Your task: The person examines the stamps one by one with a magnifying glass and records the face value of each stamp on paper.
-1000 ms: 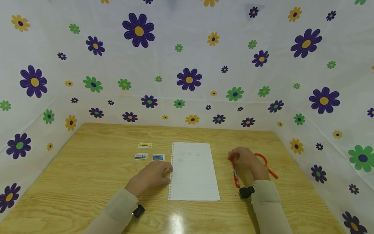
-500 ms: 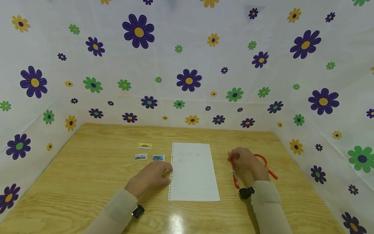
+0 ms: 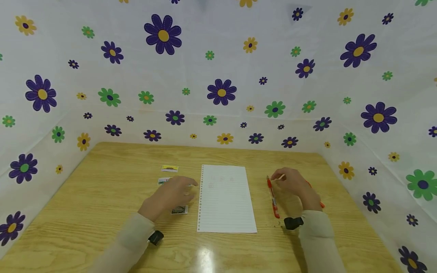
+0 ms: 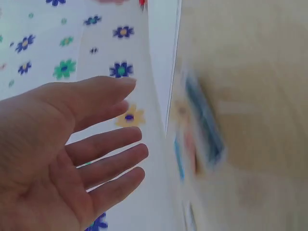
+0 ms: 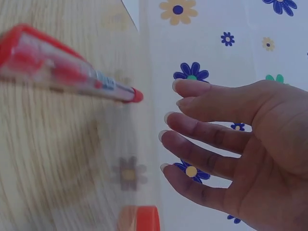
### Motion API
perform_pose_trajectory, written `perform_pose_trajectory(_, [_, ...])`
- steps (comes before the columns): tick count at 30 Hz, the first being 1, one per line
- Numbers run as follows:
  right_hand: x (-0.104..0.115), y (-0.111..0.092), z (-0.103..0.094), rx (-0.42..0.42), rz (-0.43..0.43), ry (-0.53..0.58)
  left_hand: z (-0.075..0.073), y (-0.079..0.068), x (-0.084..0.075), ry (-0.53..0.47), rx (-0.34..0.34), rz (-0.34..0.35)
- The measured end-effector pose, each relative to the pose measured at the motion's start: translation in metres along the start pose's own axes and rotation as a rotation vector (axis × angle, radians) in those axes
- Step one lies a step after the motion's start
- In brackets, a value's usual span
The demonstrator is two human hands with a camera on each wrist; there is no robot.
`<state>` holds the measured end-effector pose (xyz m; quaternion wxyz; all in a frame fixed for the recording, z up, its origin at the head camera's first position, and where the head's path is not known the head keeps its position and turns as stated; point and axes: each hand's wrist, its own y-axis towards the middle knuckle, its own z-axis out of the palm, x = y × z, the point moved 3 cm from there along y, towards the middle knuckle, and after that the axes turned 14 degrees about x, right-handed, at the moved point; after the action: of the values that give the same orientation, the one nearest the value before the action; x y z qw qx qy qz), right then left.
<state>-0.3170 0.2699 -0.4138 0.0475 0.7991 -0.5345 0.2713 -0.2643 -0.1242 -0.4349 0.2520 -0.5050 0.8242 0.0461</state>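
Note:
A sheet of lined paper (image 3: 226,204) with faint writing near its top lies on the table. Just left of it is my left hand (image 3: 170,197), fingers loosely spread and holding nothing, above small stamp-like pictures. A yellow one (image 3: 170,168) and a dark one (image 3: 179,210) show around the hand, which partly covers a greenish one (image 3: 163,181). A red pen (image 3: 273,197) lies right of the paper. Beside its upper end is my right hand (image 3: 294,185), fingers loosely bent, gripping nothing; the right wrist view shows a gap between the fingertips and the pen (image 5: 91,77).
A red magnifying glass (image 3: 322,205) lies mostly hidden behind my right hand. Small dark specks (image 3: 279,223) dot the table near the right wrist. A flowered cloth (image 3: 222,121) encloses the table's back and sides.
My left hand has left the paper's edge, moving slightly left and up, uncovering the dark picture and covering the blue one. My right hand has come away from the pen, slightly rightward.

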Motion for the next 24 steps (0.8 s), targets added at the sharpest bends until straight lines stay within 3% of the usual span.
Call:
perform_pose_trajectory(7, [-0.019,-0.019,-0.013,-0.038,0.031,-0.056,-0.036,-0.008,0.042,0.056,-0.071,-0.048])
perform_pose_trajectory(13, [-0.040,-0.033,-0.022,-0.091,0.068,-0.112,-0.056,-0.012,0.082,0.060,-0.112,-0.093])
perform_pose_trajectory(18, [-0.055,-0.042,-0.025,-0.067,0.124,-0.115,-0.062,-0.009,0.108,0.049,-0.119,-0.135])
perform_pose_trajectory(24, [-0.069,-0.049,-0.027,-0.057,0.192,-0.125,-0.062,-0.001,0.125,-0.005,-0.114,-0.140])
